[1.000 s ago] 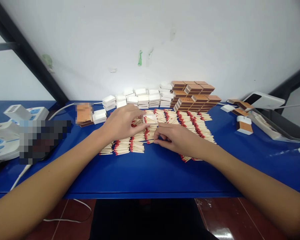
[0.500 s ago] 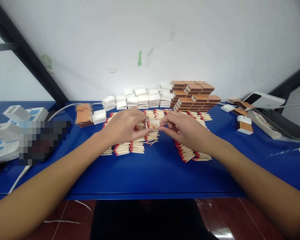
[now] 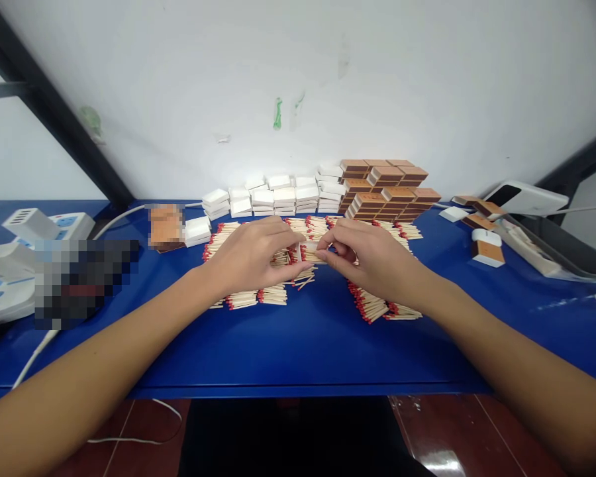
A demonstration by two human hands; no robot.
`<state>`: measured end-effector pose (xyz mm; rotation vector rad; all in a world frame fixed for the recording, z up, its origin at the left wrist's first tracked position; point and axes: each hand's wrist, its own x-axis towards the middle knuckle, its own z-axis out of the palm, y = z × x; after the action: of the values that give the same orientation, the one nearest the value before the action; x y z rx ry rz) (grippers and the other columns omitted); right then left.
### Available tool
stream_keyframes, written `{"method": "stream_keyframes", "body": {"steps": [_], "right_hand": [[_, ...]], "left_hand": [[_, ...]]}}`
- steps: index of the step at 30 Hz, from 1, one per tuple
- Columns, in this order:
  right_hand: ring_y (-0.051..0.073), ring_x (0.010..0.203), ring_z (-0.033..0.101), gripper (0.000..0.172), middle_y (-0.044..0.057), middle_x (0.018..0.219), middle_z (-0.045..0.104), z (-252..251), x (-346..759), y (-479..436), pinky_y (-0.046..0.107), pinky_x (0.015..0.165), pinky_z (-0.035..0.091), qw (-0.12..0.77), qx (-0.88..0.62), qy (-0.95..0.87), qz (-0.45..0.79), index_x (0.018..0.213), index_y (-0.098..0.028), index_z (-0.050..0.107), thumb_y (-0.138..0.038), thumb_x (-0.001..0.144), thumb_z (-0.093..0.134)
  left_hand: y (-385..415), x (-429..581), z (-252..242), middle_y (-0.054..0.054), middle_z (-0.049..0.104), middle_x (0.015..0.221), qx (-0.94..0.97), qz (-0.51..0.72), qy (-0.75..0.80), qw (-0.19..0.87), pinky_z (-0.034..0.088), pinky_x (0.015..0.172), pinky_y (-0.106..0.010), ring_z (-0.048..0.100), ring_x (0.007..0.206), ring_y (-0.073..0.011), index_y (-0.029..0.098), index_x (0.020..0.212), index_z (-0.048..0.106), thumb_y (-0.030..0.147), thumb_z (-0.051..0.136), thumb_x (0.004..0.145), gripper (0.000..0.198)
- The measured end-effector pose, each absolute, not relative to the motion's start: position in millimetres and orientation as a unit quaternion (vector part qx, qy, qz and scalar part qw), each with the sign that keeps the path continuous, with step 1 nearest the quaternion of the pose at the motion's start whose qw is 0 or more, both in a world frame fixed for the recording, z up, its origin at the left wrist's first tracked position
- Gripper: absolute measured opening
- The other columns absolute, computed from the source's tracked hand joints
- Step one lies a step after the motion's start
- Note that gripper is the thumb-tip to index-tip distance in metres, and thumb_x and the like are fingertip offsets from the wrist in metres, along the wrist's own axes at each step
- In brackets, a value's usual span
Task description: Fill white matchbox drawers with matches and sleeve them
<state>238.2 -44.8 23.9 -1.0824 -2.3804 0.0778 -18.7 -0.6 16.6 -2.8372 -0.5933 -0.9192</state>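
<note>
A small white matchbox tray [image 3: 299,252] is held over the spread of matches, with red-headed matches [image 3: 310,254] lying inside it. My left hand [image 3: 253,257] is closed on its left end, thumb along the near side. At the right end, the fingers and thumb of my right hand [image 3: 375,257] are pinched at the tray and match ends; exactly what they grip is partly hidden. Below and around both hands, loose matches lie in bundles, one group [image 3: 272,296] at the left and another [image 3: 370,305] at the right.
White trays [image 3: 273,197] are stacked along the wall, beside a pile of brown matchboxes [image 3: 382,192]. Power strips [image 3: 69,228] and a blurred dark object [image 3: 92,285] lie left. More boxes [image 3: 487,252] and a white device [image 3: 531,197] lie right on the blue table [image 3: 298,351].
The tray and my left fingers have shifted slightly right and down. More of the matches inside shows, and my right fingertips have drawn closer together at its right end.
</note>
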Motion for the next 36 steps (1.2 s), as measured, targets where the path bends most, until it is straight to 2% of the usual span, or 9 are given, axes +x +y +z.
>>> {"method": "stream_keyframes", "body": {"steps": [9, 15, 21, 26, 33, 36], "right_hand": [[0.019, 0.075, 0.054, 0.012, 0.004, 0.086, 0.061, 21.3, 238.0, -44.0, 0.031, 0.066, 0.036, 0.261, -0.406, -0.876, 0.027, 0.097, -0.021, 0.063, -0.028, 0.106, 0.059], [0.018, 0.072, 0.053, 0.02, 0.004, 0.085, 0.061, 21.7, 235.8, -47.5, 0.032, 0.065, 0.035, 0.258, -0.41, -0.875, 0.007, 0.09, -0.021, 0.061, -0.034, 0.105, 0.061], [0.018, 0.074, 0.054, 0.011, 0.005, 0.086, 0.062, 22.3, 238.2, -45.4, 0.032, 0.065, 0.036, 0.257, -0.405, -0.877, 0.003, 0.1, -0.02, 0.065, -0.029, 0.105, 0.06], [0.02, 0.077, 0.056, 0.015, 0.006, 0.088, 0.063, 21.2, 239.9, -43.7, 0.033, 0.066, 0.038, 0.251, -0.405, -0.879, -0.002, 0.099, -0.019, 0.069, -0.029, 0.105, 0.06], [0.021, 0.079, 0.058, 0.018, 0.007, 0.092, 0.065, 24.5, 236.0, -48.2, 0.033, 0.069, 0.041, 0.271, -0.369, -0.889, 0.018, 0.106, -0.021, 0.07, -0.026, 0.109, 0.053], [0.019, 0.077, 0.057, 0.015, 0.006, 0.091, 0.064, 24.8, 234.6, -50.7, 0.033, 0.068, 0.041, 0.283, -0.355, -0.891, 0.029, 0.105, -0.021, 0.07, -0.027, 0.107, 0.056]], "left_hand": [[-3.2, -16.7, 17.7, -0.008, 0.076, 0.089, -0.937, -0.287, -0.193, 0.046, 0.055, 0.076, -0.034, 0.071, 0.086, -0.0218, 0.016, 0.108, 0.077, 0.053, 0.063, 0.105, 0.04], [-4.1, -15.3, 17.3, -0.008, 0.075, 0.087, -0.937, -0.298, -0.175, 0.058, 0.055, 0.074, -0.034, 0.069, 0.082, -0.0214, 0.015, 0.102, 0.076, 0.051, 0.063, 0.105, 0.038], [-3.7, -15.7, 17.4, -0.007, 0.075, 0.087, -0.937, -0.291, -0.185, 0.05, 0.054, 0.075, -0.034, 0.07, 0.084, -0.0215, 0.016, 0.102, 0.076, 0.052, 0.063, 0.105, 0.038], [-3.2, -15.8, 17.0, -0.006, 0.072, 0.082, -0.936, -0.289, -0.194, 0.044, 0.052, 0.07, -0.033, 0.067, 0.08, -0.0211, 0.016, 0.103, 0.077, 0.053, 0.065, 0.104, 0.039], [-3.1, -17.4, 18.6, -0.008, 0.076, 0.091, -0.939, -0.278, -0.202, 0.039, 0.054, 0.076, -0.034, 0.072, 0.087, -0.022, 0.017, 0.107, 0.077, 0.055, 0.061, 0.105, 0.041], [1.3, -20.7, 18.8, -0.008, 0.076, 0.09, -0.931, -0.289, -0.216, 0.058, 0.054, 0.075, -0.034, 0.072, 0.087, -0.0228, 0.016, 0.109, 0.076, 0.053, 0.06, 0.106, 0.04]]}}
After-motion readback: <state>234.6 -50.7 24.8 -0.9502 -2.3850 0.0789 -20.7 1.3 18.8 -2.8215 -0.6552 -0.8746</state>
